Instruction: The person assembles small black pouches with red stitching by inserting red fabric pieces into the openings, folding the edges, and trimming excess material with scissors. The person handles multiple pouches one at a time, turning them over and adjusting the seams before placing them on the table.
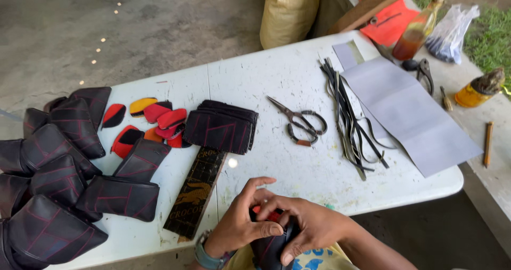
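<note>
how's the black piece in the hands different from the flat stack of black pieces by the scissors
The piece in the hands is a single one, gripped by the left hand and right hand at the table edge; the stack holds several, lying untouched on the table. The held piece is mostly hidden; the stack lies in plain view. Both are black with red.

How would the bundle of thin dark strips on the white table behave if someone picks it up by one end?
The strips would probably hang limp, since several already curl and loop at their lower ends. They lie loose, with nothing visibly tying them, so some may slide out and drop. Being so thin and narrow, they are likely light. The scissors lie beside them on the table, apart from them.
</note>
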